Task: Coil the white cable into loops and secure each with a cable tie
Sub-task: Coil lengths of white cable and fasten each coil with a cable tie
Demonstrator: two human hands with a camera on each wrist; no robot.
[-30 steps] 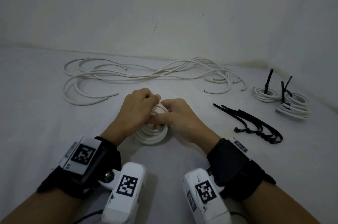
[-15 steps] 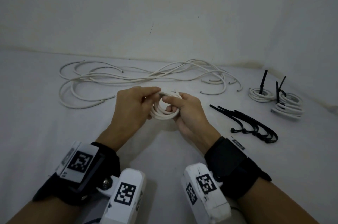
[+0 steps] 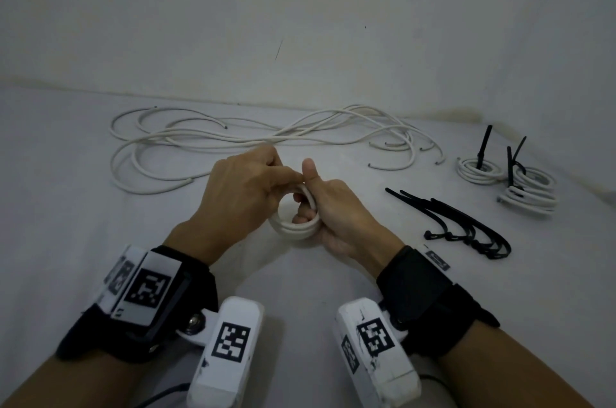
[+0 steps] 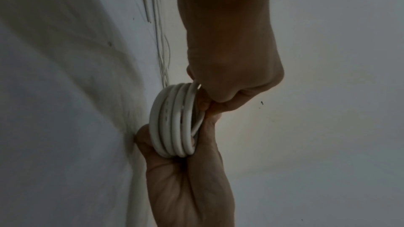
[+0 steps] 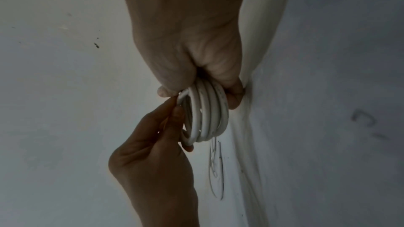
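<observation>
A small coil of white cable (image 3: 293, 226) is held just above the white surface between both hands. My right hand (image 3: 311, 197) grips its right side, fingers hooked through the ring and thumb pointing up. My left hand (image 3: 288, 178) pinches the top of the coil. The left wrist view shows the coil (image 4: 172, 123) as several turns side by side, with the left hand (image 4: 218, 96) pinching above it and the right hand (image 4: 186, 161) gripping below. From the right wrist the coil (image 5: 207, 115) hangs in the right hand (image 5: 196, 78), and the left hand (image 5: 172, 118) pinches its edge. No tie is on this coil.
Several loose white cables (image 3: 233, 137) sprawl across the far side of the surface. Black cable ties (image 3: 466, 224) lie in a bunch to the right. Two tied coils (image 3: 480, 169) (image 3: 530, 190) sit at the far right near the wall.
The coil lay on the surface under both hands; it has been lifted. The right fingers now hook through it and the right thumb has come up.
</observation>
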